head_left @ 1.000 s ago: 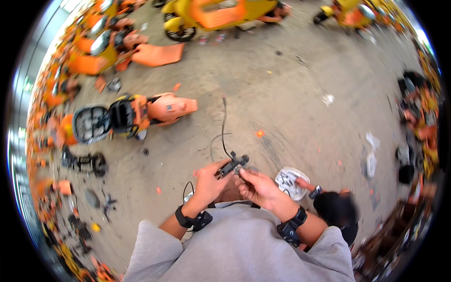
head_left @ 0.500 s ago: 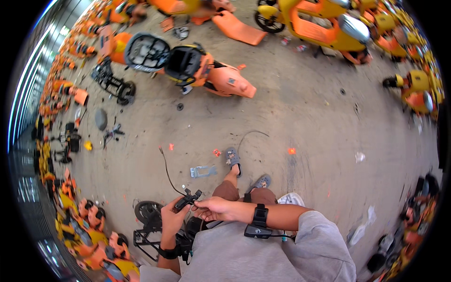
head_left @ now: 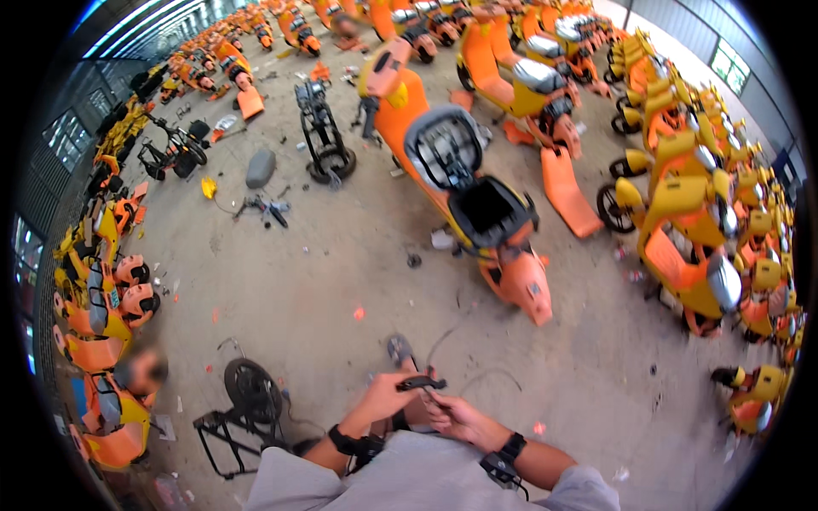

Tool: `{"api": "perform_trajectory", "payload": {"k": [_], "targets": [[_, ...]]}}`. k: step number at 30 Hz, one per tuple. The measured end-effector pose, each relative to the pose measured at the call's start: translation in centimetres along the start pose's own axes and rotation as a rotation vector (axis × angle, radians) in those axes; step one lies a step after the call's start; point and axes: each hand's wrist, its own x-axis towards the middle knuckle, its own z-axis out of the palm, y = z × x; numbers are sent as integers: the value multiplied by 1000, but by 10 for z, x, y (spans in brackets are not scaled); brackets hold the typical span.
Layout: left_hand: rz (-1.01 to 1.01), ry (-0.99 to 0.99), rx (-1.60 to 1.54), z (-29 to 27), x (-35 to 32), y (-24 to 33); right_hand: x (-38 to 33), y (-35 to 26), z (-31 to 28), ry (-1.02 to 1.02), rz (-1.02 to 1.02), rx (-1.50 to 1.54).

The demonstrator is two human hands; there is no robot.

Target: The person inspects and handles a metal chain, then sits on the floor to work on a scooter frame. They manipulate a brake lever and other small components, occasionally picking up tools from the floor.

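Observation:
A small black curved part [head_left: 417,383], shaped somewhat like a lever with a clamp, is held up in front of my body. My left hand [head_left: 385,395] is closed on its left end. My right hand [head_left: 454,417] pinches a thin dark piece that runs down from the part's right end; its fingertips partly hide that piece. Below my hands, one grey clog [head_left: 398,348] shows on my foot. Close to my left forearm is a black wheel [head_left: 253,392] with a black metal frame [head_left: 223,443].
An orange scooter [head_left: 426,183] with its seat raised stands ahead. Rows of yellow and orange scooters [head_left: 682,196] line the right. Orange body panels [head_left: 111,349] are piled at left. A grey seat [head_left: 261,169], a handlebar assembly [head_left: 266,209] and a loose cable [head_left: 494,372] lie on the floor.
My view has swung left and up, bringing more of the hall into sight. Both hands still hold the black part, now turned differently, with the right hand just below it.

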Motion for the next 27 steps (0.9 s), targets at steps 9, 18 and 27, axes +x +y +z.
{"api": "perform_trajectory", "payload": {"k": [9,18,27], "targets": [[12,-26,-8,-145,166,5,131,-142,92,138,-97,-65],[-188,552,-178,-281,129,-58,197,-240,162,195,-58,-481],[-385,1080,-559,-304,94,-75,294,-377,148,317,-436,-707]]}}
